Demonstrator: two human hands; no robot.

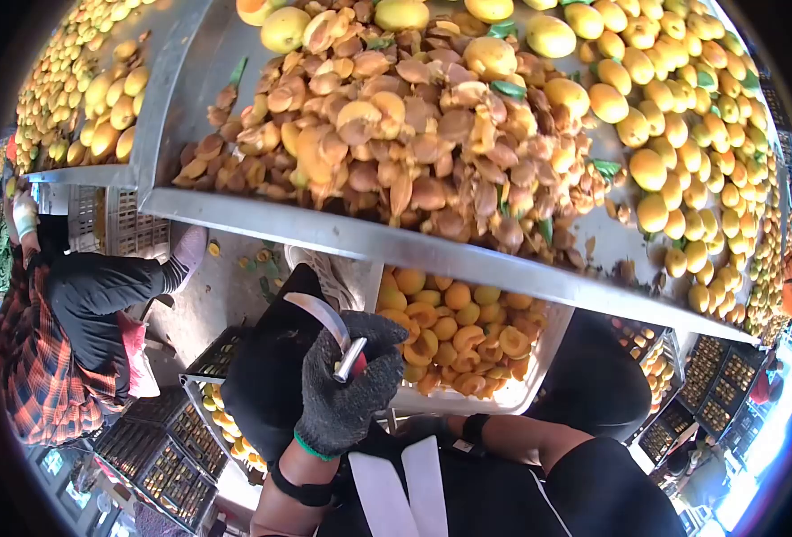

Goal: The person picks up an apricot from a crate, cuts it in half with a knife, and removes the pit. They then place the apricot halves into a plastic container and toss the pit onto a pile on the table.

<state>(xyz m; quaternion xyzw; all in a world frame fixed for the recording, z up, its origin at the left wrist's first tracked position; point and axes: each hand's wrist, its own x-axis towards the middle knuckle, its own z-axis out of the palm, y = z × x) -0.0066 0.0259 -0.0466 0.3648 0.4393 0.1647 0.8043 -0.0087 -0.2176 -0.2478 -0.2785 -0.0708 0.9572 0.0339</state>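
Observation:
My left hand (351, 385), in a dark grey knitted glove with a green cuff, is closed around a curved knife (317, 313). The blade points up and left, and a metal and red part shows between the fingers. Just right of this hand, a pale crate (539, 362) holds halved apricots (468, 345). My right hand (421, 427), also in a dark glove, is low at the crate's near edge; its fingers are hidden. Beyond the crate, a metal table carries a heap of apricot pits (414, 143) and many whole apricots (673, 161).
The metal table's raised rim (369, 242) runs across in front of me. At left sits a co-worker in a plaid shirt (56, 358). Stacked black crates (163, 456) of fruit stand lower left, with more crates (705, 380) at right. My knees flank the pale crate.

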